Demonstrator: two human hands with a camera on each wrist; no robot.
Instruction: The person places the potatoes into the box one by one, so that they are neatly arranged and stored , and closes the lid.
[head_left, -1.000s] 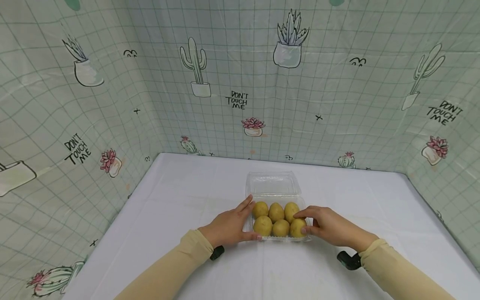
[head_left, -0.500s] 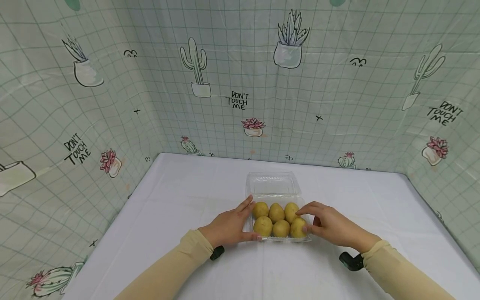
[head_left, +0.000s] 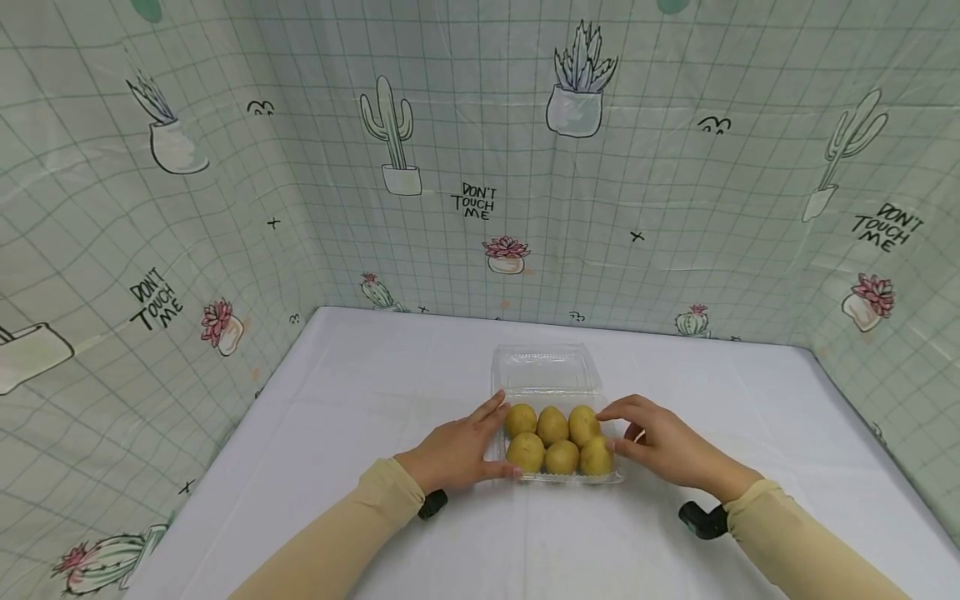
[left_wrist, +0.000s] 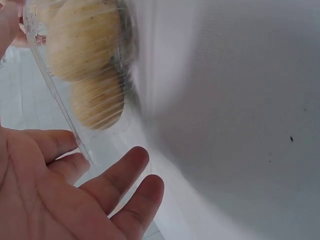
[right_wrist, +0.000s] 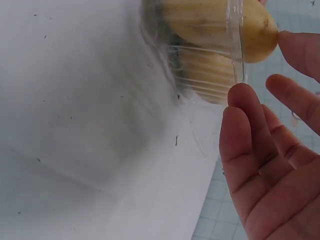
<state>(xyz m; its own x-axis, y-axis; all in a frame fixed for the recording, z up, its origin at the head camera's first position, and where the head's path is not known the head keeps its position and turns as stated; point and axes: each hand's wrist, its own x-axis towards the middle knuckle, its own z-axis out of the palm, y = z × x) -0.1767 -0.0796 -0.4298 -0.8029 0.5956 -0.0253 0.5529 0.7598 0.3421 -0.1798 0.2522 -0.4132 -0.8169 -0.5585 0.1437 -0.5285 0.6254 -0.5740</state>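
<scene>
Two rows of yellow potatoes (head_left: 553,426) fill a clear plastic clamshell box (head_left: 555,478), whose lid (head_left: 543,367) is folded back. My left hand (head_left: 453,454) rests against the box's left side, fingers spread and thumb at the front edge. In the left wrist view, fingertips touch the clear rim (left_wrist: 59,97). My right hand (head_left: 660,442) is at the right side with loosely bent fingers. Its thumb touches the front-right potato (head_left: 596,457); in the right wrist view the thumb tip meets that potato (right_wrist: 260,35), and other fingertips are by the rim.
The box sits on a white-covered table (head_left: 390,358). A cloth backdrop (head_left: 480,150) with a grid and plant drawings encloses the back and sides. Dark devices (head_left: 703,521) show under both wrists.
My right hand has lifted slightly off the potatoes, its index finger moving up and back while the thumb stays by the front-right one. My left hand and the box keep their places.
</scene>
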